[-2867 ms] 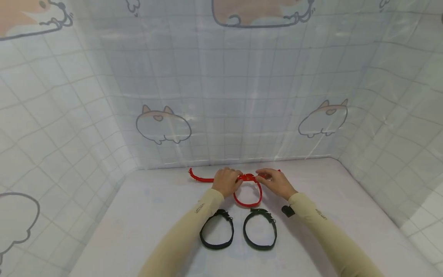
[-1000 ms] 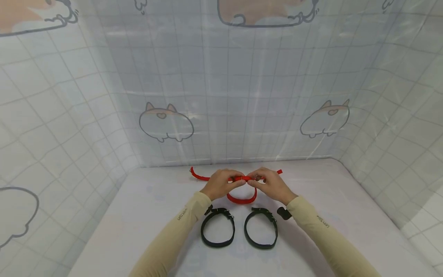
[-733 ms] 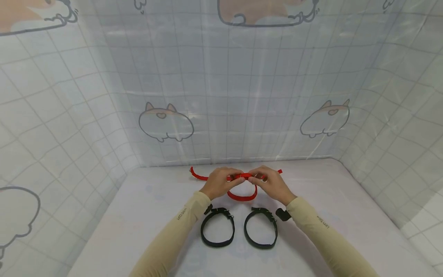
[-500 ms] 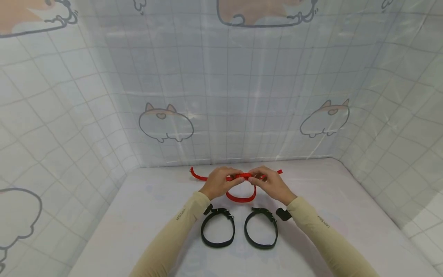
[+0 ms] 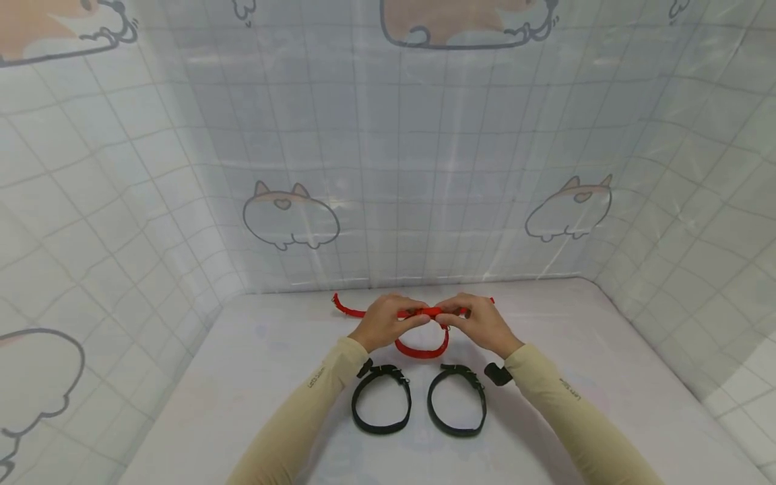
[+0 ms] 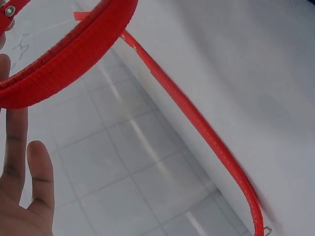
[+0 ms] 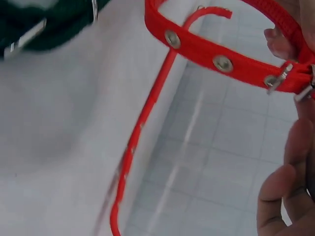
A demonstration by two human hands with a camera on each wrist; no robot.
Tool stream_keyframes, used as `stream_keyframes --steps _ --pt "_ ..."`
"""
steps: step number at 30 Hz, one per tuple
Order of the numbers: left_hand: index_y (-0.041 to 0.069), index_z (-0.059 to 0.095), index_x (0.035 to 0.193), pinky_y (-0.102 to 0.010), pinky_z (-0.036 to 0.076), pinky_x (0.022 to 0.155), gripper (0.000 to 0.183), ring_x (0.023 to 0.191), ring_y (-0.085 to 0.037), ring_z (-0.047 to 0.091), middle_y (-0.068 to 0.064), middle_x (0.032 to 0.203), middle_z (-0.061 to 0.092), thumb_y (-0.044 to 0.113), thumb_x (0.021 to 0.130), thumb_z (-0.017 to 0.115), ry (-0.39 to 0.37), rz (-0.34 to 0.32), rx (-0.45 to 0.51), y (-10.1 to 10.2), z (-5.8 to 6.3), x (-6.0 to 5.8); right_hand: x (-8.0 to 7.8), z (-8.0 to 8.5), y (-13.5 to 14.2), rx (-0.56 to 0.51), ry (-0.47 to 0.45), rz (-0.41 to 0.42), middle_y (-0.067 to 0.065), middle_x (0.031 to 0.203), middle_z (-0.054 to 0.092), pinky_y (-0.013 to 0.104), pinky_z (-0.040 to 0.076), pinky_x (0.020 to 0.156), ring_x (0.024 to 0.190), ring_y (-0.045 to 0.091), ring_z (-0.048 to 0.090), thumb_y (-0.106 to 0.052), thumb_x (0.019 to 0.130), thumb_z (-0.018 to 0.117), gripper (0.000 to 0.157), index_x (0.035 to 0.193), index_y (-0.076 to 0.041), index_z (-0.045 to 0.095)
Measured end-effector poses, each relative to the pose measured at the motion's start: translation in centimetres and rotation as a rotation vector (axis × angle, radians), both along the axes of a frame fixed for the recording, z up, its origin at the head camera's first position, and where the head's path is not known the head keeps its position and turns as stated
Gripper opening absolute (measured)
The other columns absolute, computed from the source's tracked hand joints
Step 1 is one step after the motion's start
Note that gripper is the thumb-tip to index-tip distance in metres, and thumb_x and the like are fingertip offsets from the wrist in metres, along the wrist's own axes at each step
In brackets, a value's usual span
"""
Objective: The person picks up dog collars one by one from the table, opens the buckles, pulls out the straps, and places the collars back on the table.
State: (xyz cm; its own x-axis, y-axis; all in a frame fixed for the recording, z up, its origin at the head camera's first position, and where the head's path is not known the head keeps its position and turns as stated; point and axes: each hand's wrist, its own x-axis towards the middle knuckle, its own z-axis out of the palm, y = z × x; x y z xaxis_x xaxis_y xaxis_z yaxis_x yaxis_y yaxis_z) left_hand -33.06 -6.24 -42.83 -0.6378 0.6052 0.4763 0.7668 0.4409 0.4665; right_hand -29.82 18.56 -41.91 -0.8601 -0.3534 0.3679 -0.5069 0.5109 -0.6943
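Note:
A red collar point(image 5: 422, 353) with metal eyelets is bent into a loop and held up over the white table. My left hand point(image 5: 388, 322) pinches its top strap from the left, thumb below and fingers above. From the other side my right hand point(image 5: 479, 320) pinches the same strap, close to the metal buckle point(image 7: 280, 78) seen in the right wrist view. The fingers partly hide that fastening. Behind the hands a second red collar point(image 5: 351, 311) lies stretched out along the table's back edge, its middle covered by them.
Nearer on the white table point(image 5: 273, 377) lie two looped, buckled collars: a black one point(image 5: 380, 430) at left and a dark green one point(image 5: 463, 432) at right. A grid-patterned sheet point(image 5: 418, 148) with cartoon dogs rises behind and at both sides. Small dark devices point(image 5: 498, 374) sit at the wrists.
Since the earliest frame both hands have come closer together on the red collar's strap, and its loop has shifted slightly left. Over the last second it only bobs slightly. The dark collars stay put.

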Motion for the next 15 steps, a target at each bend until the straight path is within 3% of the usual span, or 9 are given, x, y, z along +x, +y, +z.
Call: stream_keyframes --steps 8,11,15 --pt "0.019 0.076 0.12 -0.033 0.053 0.085 0.029 0.092 -0.006 0.063 0.012 0.105 0.075 0.033 0.094 0.074 -0.016 0.028 0.028 -0.6 0.0 0.1 -0.1 -1.2 -0.4 -0.171 -0.105 -0.008 -0.008 0.095 0.075 0.039 0.053 0.076 0.088 0.022 0.064 -0.039 0.089 0.078 0.026 0.113 -0.027 0.077" --pt "0.02 0.077 0.119 -0.033 0.051 0.084 0.028 0.089 -0.006 0.061 0.012 0.101 0.075 0.033 0.094 0.075 0.006 0.037 0.002 -0.7 -0.1 0.2 -0.2 -1.5 -0.4 -0.135 -0.108 0.002 -0.01 0.096 0.075 0.038 0.051 0.079 0.09 0.019 0.064 -0.039 0.09 0.078 0.025 0.112 -0.028 0.076" --pt "0.02 0.078 0.117 -0.033 0.049 0.083 0.028 0.087 -0.007 0.061 0.012 0.098 0.075 0.033 0.092 0.076 0.085 0.025 -0.043 -0.7 0.0 0.3 -0.2 -1.2 -0.5 -0.018 -0.025 0.018 -0.014 0.099 0.071 0.035 0.05 0.077 0.087 0.013 0.062 -0.037 0.089 0.08 0.02 0.107 -0.028 0.076"
